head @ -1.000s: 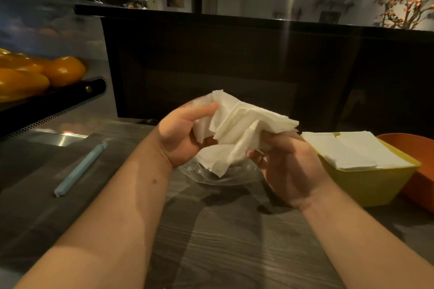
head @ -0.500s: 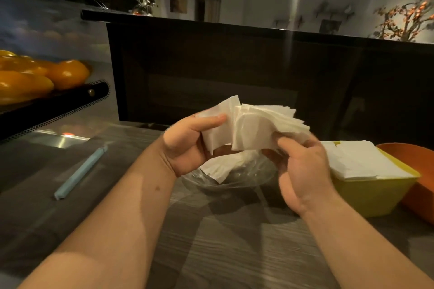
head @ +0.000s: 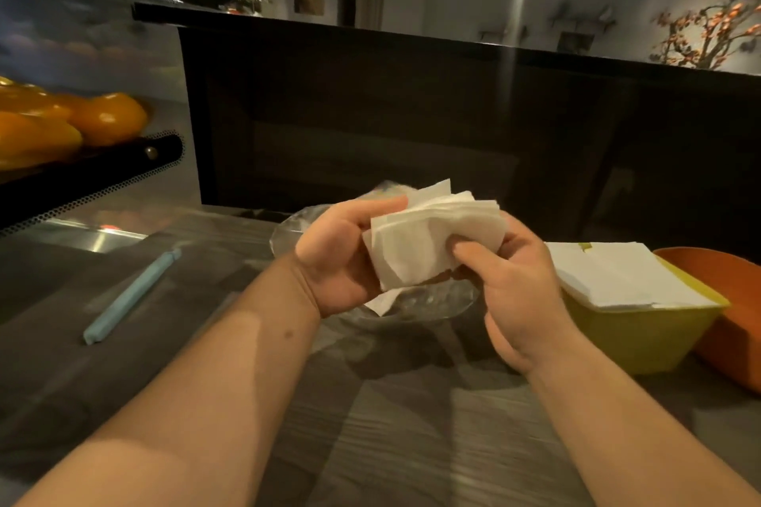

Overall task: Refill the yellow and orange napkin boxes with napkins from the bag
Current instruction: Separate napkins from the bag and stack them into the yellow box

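Observation:
A stack of white napkins [head: 428, 237] is held in front of me by both hands. My left hand [head: 341, 259] grips its left edge and my right hand [head: 514, 280] pinches its right side from below. Under the hands a clear plastic bag [head: 428, 300] lies on the wooden counter with one napkin still showing in it. To the right stands the yellow napkin box [head: 642, 331], with white napkins [head: 617, 274] stacked up to its rim. The orange napkin box [head: 729, 300] stands just behind and right of it, partly cut off by the frame edge.
A light blue bag clip [head: 129, 296] lies on the counter at left. Orange peppers [head: 74, 123] sit on a black perforated shelf [head: 94, 181] at far left. A dark counter wall [head: 412, 115] rises behind the work surface.
The loose, fanned napkins have been gathered into a tidier stack. Both hands have lifted it clear of the bag and shifted a little to the right.

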Demonstrator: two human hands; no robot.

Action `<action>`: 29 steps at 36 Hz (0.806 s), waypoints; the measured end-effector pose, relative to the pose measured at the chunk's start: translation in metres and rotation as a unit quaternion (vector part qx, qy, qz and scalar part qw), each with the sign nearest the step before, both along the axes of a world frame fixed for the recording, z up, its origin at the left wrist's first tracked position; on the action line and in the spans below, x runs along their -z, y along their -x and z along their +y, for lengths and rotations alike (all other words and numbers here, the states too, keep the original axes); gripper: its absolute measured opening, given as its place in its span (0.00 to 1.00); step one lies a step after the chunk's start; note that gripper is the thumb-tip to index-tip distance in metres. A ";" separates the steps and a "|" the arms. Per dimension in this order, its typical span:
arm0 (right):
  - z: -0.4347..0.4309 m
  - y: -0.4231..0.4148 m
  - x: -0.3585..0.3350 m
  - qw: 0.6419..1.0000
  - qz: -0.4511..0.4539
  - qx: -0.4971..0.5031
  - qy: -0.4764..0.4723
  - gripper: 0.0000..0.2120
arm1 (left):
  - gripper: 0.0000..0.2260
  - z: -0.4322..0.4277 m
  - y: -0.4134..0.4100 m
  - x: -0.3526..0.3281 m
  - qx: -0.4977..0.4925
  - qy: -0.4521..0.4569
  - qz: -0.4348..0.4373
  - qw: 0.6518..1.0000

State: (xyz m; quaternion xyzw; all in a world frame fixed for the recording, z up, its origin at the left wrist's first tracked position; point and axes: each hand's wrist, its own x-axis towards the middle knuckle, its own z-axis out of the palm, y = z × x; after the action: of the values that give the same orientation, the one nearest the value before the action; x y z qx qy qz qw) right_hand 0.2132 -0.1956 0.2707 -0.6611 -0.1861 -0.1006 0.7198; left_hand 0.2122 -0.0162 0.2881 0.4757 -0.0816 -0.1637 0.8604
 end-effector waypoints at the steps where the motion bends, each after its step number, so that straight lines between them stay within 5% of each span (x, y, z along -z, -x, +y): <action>1: 0.001 -0.001 0.002 1.000 0.003 0.007 -0.003 0.10 | 0.21 0.000 0.000 0.002 0.017 0.000 -0.002 1.000; 7: 0.004 -0.004 0.011 0.999 -0.008 0.040 0.009 0.13 | 0.35 0.005 -0.004 0.008 0.117 0.027 -0.023 0.992; 14: -0.001 -0.002 0.008 0.994 -0.095 0.020 0.050 0.16 | 0.18 0.002 0.002 0.002 0.101 0.008 -0.023 0.995; 22: -0.001 -0.001 0.008 0.986 -0.116 0.037 0.111 0.12 | 0.22 0.004 0.002 0.001 0.095 0.018 -0.022 0.995; 29: 0.000 0.006 0.006 0.992 -0.068 0.107 -0.007 0.08 | 0.25 0.012 -0.003 0.001 0.093 0.029 -0.081 0.992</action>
State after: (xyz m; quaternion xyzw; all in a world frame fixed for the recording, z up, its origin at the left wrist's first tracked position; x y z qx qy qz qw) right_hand 0.2073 -0.1956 0.2651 -0.6639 -0.1626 -0.2231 0.6950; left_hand 0.2147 -0.0039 0.2869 0.4524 -0.1999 -0.2017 0.8454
